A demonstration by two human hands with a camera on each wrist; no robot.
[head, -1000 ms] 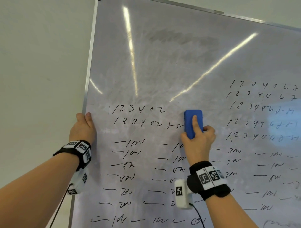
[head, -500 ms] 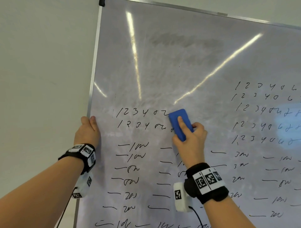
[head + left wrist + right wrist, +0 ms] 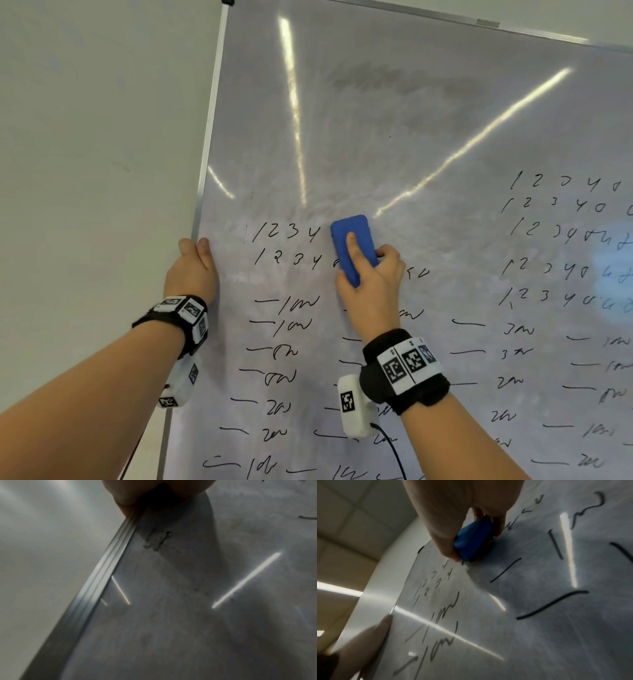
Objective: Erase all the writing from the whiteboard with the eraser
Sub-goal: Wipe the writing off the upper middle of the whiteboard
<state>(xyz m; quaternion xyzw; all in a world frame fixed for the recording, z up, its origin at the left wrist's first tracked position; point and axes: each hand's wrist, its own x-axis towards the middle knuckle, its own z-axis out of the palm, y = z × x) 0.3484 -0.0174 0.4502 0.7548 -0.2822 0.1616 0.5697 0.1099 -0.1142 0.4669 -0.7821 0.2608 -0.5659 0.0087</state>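
The right hand (image 3: 371, 287) grips the blue eraser (image 3: 352, 246): the index finger lies along its back, and the thumb and remaining fingers clamp its sides. The eraser sits flat against the whiteboard (image 3: 394, 144), tilted slightly left, at the right end of the two upper-left rows of numbers (image 3: 287, 245). The left hand (image 3: 191, 270) wraps the board's left frame (image 3: 209, 137), thumb on the writing surface, bracing the board.

Step in hand, as judged: wiping the upper-left number rows. The surface above the eraser shows only grey smear. Much writing remains: the rows of dashes and scribbles (image 3: 284, 342) below, and the number rows (image 3: 561, 240) at right.

The next move calls for steady pressure and a leftward stroke across both number rows, with the left hand holding the frame firm.
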